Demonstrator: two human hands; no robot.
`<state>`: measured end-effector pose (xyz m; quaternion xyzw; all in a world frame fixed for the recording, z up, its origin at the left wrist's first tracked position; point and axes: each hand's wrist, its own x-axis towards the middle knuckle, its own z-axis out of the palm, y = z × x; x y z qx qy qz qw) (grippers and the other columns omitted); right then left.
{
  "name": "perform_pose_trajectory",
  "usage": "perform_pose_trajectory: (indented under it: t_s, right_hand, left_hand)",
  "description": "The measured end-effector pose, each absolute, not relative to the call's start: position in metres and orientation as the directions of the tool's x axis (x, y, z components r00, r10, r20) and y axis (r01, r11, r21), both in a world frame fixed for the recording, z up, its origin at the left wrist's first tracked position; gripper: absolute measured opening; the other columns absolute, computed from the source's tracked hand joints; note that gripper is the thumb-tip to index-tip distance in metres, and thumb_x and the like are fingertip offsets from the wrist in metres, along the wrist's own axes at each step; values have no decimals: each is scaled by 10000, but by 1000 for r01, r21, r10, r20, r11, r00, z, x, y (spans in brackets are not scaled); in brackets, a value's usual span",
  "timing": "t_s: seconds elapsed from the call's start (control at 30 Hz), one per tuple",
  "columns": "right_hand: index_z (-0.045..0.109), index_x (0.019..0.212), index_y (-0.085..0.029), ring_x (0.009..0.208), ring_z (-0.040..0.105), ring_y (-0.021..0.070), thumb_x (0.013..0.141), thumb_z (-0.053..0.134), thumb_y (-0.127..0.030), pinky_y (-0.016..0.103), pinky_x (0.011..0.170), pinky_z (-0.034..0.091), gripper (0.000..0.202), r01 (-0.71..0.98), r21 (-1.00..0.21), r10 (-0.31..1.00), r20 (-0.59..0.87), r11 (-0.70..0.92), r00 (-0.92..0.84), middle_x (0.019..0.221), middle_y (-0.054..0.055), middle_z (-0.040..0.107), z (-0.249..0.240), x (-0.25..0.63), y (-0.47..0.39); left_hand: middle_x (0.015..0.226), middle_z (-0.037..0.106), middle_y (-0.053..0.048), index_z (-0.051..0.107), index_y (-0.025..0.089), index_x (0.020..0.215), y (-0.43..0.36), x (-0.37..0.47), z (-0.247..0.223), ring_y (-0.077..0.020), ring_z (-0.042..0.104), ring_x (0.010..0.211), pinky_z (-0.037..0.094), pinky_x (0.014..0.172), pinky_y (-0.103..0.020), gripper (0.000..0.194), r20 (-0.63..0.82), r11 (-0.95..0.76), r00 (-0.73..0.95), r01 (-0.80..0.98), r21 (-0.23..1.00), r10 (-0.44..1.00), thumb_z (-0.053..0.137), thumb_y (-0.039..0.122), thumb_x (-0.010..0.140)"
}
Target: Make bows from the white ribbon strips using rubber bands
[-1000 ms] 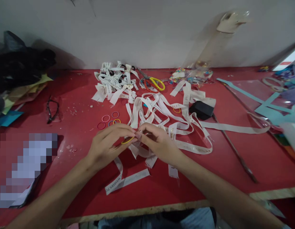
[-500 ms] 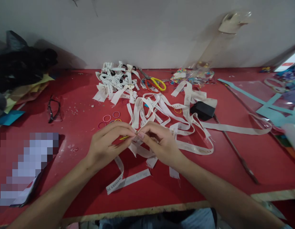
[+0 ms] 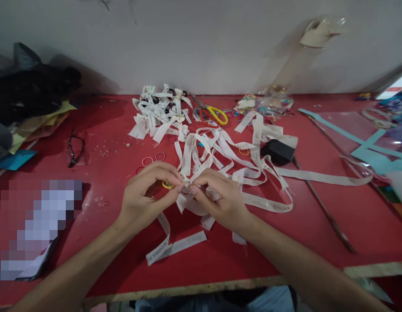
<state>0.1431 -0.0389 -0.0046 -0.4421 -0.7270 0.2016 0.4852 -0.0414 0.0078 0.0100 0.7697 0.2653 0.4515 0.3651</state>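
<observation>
Here my left hand point(image 3: 148, 190) and right hand point(image 3: 222, 197) meet, fingertips pinching a gathered white ribbon point(image 3: 187, 185) over the red table point(image 3: 122, 260), between its back and front edges; a yellow elastic band point(image 3: 168, 186) (bright little loop!) shows beside my left fingers.

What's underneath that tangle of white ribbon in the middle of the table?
Red tabletop shows through gaps in the ribbon tangle, along with a yellow ring and a blue scrap. Whatever lies directly beneath its overlaps or the right hand is covered.
</observation>
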Motion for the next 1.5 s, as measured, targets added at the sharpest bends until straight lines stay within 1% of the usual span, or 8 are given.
perform_pose_trajectory:
  t_s: [0.27, 0.6, 0.77, 0.97, 1.1, 1.3, 1.43, 1.5]
  right_hand:
    - [580, 923, -198, 731, 600, 127, 926, 542, -247, 243, 673, 461, 62, 498, -723, 867, 479, 479, -137, 826, 14, 669, -8, 143, -39]
    - [607, 915, -206, 824, 601, 136, 971, 471, -221, 263, 748, 452, 148, 389, -807, 895, 382, 444, -230, 866, 24, 662, -6, 146, -38]
    - [581, 852, -202, 740, 568, 117, 974, 467, -241, 245, 697, 431, 172, 363, -835, 908, 346, 413, -238, 787, 0, 618, -4, 145, -39]
    - [579, 827, -184, 714, 547, 100, 965, 485, -232, 227, 682, 410, 174, 301, -863, 908, 345, 406, -236, 761, -9, 598, -4, 142, -40]
    - [571, 800, -190, 668, 528, 97, 963, 483, -273, 223, 633, 402, 203, 222, -923, 942, 271, 313, -198, 735, -18, 576, -4, 140, -41]
    - [513, 740, -194, 539, 422, 78, 952, 493, -341, 201, 501, 332, 259, 113, -988, 980, 88, 109, -176, 624, -50, 464, -6, 141, -41]
    - [513, 743, -195, 496, 374, 67, 945, 504, -381, 198, 475, 305, 275, 45, -998, 981, 38, 48, -191, 586, -65, 446, -6, 141, -41]
    - [512, 738, -195, 506, 385, 68, 941, 509, -378, 202, 490, 314, 274, 42, -998, 981, 45, 54, -190, 590, -64, 448, -6, 140, -42]
  left_hand:
    - [960, 643, -18, 676, 232, 948, 11, -41, 7, -134, 621, 931, 507, 792, -232, 217, 390, -483, 442, 117, 868, 808, 728, 111, 775]
    - [929, 671, -55, 703, 196, 882, 18, -43, 11, -152, 645, 867, 534, 740, -243, 83, 323, -491, 563, 173, 854, 761, 700, 172, 802]
    - [865, 674, -43, 683, 180, 803, 15, -41, 12, -141, 639, 820, 525, 705, -232, 18, 292, -419, 490, 171, 892, 821, 685, 162, 802]
    - [808, 658, -16, 679, 185, 757, 8, -37, 3, -116, 627, 737, 513, 638, -215, 54, 197, -220, 360, 24, 975, 912, 731, 172, 763]
    - [818, 643, -11, 682, 188, 755, 7, -36, -6, -105, 621, 700, 516, 629, -218, 72, 123, -101, 288, -90, 991, 950, 749, 214, 757]
    - [878, 675, -11, 683, 188, 795, 14, -37, 0, -112, 642, 771, 527, 670, -214, 111, 123, -142, 423, 14, 990, 898, 775, 203, 734]
    - [859, 683, -11, 678, 187, 782, 13, -37, 1, -110, 642, 768, 526, 668, -209, 96, 158, -183, 371, 34, 983, 915, 764, 203, 745]
    - [831, 685, -12, 686, 188, 789, 10, -36, -2, -109, 643, 736, 530, 646, -204, 108, 129, -140, 322, 11, 990, 938, 776, 208, 734]
